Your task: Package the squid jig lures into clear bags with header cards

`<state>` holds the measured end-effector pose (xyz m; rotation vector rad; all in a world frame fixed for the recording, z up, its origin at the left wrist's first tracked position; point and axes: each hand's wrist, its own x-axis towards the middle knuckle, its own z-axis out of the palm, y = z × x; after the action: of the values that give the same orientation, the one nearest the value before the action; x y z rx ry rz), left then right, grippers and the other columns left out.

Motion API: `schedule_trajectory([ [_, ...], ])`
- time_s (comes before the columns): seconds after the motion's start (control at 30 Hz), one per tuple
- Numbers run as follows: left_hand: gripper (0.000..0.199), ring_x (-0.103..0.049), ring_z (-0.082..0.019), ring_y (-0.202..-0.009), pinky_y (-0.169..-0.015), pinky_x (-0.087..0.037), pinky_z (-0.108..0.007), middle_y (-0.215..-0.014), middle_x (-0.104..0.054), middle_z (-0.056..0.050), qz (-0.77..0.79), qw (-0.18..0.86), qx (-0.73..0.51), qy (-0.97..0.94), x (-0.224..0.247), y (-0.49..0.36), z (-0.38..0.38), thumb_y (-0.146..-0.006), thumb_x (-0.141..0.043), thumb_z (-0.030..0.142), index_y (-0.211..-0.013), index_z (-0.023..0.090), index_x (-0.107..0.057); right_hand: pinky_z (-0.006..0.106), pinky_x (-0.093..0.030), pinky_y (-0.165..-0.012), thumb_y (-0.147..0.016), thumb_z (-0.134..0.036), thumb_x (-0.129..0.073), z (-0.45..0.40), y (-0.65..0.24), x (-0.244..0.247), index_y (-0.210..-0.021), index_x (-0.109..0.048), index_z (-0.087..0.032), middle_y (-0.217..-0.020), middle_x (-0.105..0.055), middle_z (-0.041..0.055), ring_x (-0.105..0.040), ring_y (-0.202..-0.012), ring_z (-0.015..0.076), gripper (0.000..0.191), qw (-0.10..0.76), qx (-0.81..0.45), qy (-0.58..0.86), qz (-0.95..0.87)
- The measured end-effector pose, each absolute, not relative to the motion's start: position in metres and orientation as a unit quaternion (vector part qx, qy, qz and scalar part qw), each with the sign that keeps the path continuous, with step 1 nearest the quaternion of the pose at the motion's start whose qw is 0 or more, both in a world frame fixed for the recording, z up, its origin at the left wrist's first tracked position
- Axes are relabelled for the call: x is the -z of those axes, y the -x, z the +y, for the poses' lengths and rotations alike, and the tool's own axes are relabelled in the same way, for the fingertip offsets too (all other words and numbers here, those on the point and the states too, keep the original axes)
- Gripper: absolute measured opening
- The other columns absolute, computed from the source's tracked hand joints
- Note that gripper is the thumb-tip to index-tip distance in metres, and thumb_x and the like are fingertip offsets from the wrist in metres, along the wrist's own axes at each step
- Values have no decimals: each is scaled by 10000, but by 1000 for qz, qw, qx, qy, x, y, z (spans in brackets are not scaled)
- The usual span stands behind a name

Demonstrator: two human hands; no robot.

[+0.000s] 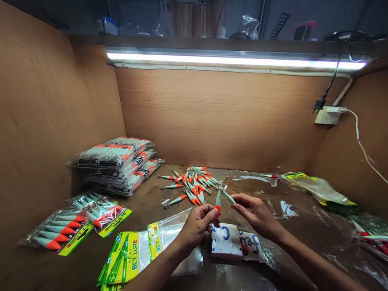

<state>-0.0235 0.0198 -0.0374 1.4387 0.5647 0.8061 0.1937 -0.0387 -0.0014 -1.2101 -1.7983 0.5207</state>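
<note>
Your left forearm (156, 268) and right forearm (308, 257) lie nearest the camera, rising from the bottom edge of the frame toward the centre. At the centre, your left hand (201, 220) has thumb and fingers clamped on the orange end of an orange-and-pale lure (218, 201), which points upward. Just to its right, the fingers of your right hand (253, 212) pinch a second lure (228, 197) that slants up to the left; your fingertips hide its lower end. The metal hook ends of both come together at the top, though you cannot tell whether they are tangled.

Just beyond your hands, a loose pile of matching lures (195, 187) lies on the brown bench (148, 206). Below your hands you have a white block with blue lettering (226, 241), beside a smaller lettered piece (252, 246).

At lower left, yellow-and-green printed pouches (131, 256) overlap in a fan. Farther left lie filled pouches (60, 228) of lures, and behind them a stack of packed clear bags (115, 162). Red-and-white lures (385, 245) in clear plastic sit at the lower right. Across the upper part of the frame, a lit tube light (234, 59) spans the back wall.
</note>
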Motion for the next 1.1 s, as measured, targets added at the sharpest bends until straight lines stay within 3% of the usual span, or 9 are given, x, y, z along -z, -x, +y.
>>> schedule_trajectory([
  [0.23,358,-554,-104,-671,-577,-360,-192,-766,-626,-29,223,686,-354,-595,36,24,18,-882,-621,496,-844,141,-588,279,-478,-722,-894,-407,-648,-30,-198,7,-1105,-706,-195,-882,-682,29,-595,-774,158,305,473,-366,459,-657],
  [0.4,377,-546,-94,-639,-562,-349,-188,-755,-628,-28,234,685,-341,-600,36,23,17,-880,-610,516,-822,143,-590,308,-482,-812,-896,-423,-648,-27,-195,14,-1090,-711,-198,-946,-697,50,-612,-868,181,303,503,-355,451,-646],
  [0.5,415,-550,-102,-625,-548,-345,-195,-758,-639,-33,260,664,-338,-614,35,19,20,-875,-586,560,-821,149,-600,273,-478,-715,-896,-442,-647,-26,-194,16,-1123,-688,-197,-909,-690,47,-599,-778,157,336,527,-380,449,-613],
  [0.57,461,-576,-130,-629,-545,-354,-214,-754,-654,-44,300,612,-326,-655,32,21,26,-880,-539,602,-829,152,-625,226,-430,-591,-880,-455,-666,-25,-196,17,-1135,-674,-196,-863,-674,35,-551,-658,115,363,540,-445,445,-559],
  [0.63,485,-617,-176,-697,-600,-396,-249,-789,-681,-66,355,488,-320,-731,29,26,32,-893,-502,611,-866,159,-674,197,-387,-542,-843,-433,-720,-26,-200,17,-1138,-671,-198,-877,-668,34,-521,-609,84,381,536,-536,424,-495],
  [0.77,433,-641,-239,-879,-786,-447,-327,-923,-714,-89,397,224,-292,-841,23,44,34,-909,-511,561,-1041,206,-721,201,-431,-631,-779,-346,-798,-33,-213,20,-1099,-689,-187,-969,-687,63,-565,-668,77,373,508,-631,404,-424],
  [0.83,522,-627,-256,-993,-874,-453,-355,-1081,-699,-93,334,200,-250,-887,24,49,30,-847,-587,605,-1209,237,-663,217,-437,-655,-780,-360,-790,-41,-224,23,-1035,-706,-175,-937,-700,63,-576,-684,91,326,496,-607,435,-443],
  [0.97,1020,-510,-342,-1217,-1033,-394,-458,-1352,-562,-121,232,171,-169,-943,32,48,21,-596,-772,686,-1462,267,-432,275,-437,-667,-790,-411,-740,-67,-257,28,-921,-745,-173,-838,-723,57,-606,-708,159,272,402,-404,582,-579],
  [1.1,1007,-521,-341,-1197,-1020,-413,-460,-1350,-552,-118,225,183,-159,-944,42,43,21,-585,-815,605,-1458,278,-433,318,-451,-743,-870,-409,-620,-100,-277,34,-902,-772,-233,-883,-748,50,-656,-813,223,235,267,-192,673,-663],
])
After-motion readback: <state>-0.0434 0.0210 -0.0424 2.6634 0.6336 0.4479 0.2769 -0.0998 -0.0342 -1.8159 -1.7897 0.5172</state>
